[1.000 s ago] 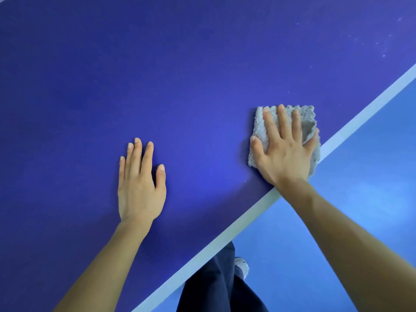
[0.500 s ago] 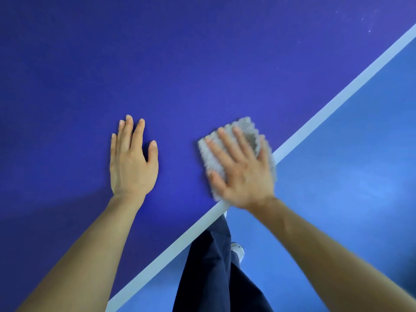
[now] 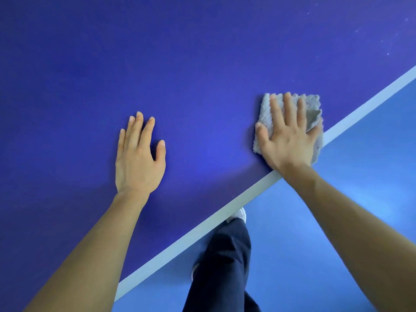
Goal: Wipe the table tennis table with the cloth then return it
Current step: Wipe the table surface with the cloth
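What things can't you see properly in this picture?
Head view only:
Cloth: its middle is hidden under the right hand.
Table: cut off by the top and left edges; where the cloth goes back is unseen.
Shoe: mostly behind the table edge.
Pale specks top right: too small to identify.

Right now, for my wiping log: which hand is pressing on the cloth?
The right hand, spread flat on the grey cloth beside the table's white edge; the left hand rests on bare blue tabletop.
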